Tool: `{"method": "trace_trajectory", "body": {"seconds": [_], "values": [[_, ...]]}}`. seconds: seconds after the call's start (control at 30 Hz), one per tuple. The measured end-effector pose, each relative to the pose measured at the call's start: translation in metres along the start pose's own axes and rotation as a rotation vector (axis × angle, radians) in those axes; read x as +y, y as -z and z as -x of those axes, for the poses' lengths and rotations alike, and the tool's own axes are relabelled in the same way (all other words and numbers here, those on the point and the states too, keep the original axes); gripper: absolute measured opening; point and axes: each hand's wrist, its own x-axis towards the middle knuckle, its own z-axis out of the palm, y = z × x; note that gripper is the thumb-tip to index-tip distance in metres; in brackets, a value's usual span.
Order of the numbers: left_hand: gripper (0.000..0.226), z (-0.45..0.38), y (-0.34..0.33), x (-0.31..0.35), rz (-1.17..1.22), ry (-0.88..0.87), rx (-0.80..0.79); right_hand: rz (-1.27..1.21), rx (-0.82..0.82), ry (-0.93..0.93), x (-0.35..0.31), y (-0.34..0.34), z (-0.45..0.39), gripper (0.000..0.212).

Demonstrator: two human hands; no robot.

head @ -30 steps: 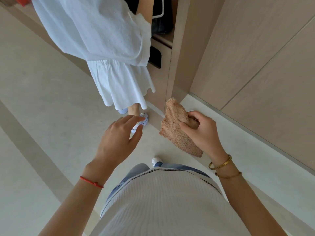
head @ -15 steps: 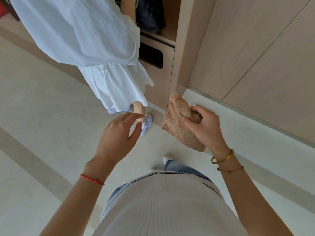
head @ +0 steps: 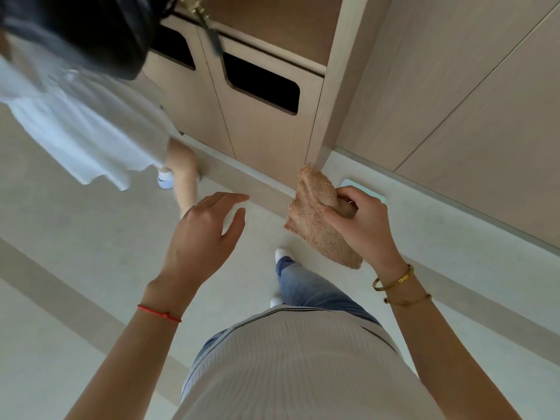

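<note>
there — cloth (head: 318, 219) in right hand (head: 360, 225), off the floor (head: 91, 237)

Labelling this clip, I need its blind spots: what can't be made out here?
Head view: brown cloth, its far side hidden by the right hand gripping it.
Head view: person in white, blurred, cut off by left and top edges.
Head view: pale floor object, mostly behind the right hand.
</note>
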Motion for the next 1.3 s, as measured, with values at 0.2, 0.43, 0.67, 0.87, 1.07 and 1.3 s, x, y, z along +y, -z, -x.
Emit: {"method": "trace_trajectory", "body": {"seconds": [0.2,0.43,0.67,0.87,1.07,1.3], "values": [[0.026,-0.036,0.007,-0.035,-0.029,-0.001,0.016,-0.014,-0.008,0.004,-0.015,-0.024,-0.04,0.018],[0.027,-0.105,0.016,-0.086,-0.021,-0.019,-0.023,0.046,-0.035,0.018,-0.029,-0.055,-0.118,0.021],[0.027,-0.185,0.046,-0.118,-0.039,-0.028,-0.031,0.032,0.018,-0.02,-0.059,-0.078,-0.189,0.018],[0.027,-0.247,0.065,-0.146,-0.054,-0.063,-0.016,0.032,0.053,-0.016,-0.081,-0.101,-0.241,0.02],[0.027,-0.319,0.073,-0.177,-0.034,-0.119,-0.054,0.028,0.118,-0.036,-0.098,-0.124,-0.296,0.02],[0.028,-0.43,0.079,-0.216,0.022,-0.223,-0.141,0.062,0.198,-0.101,-0.124,-0.151,-0.38,0.019]]}}
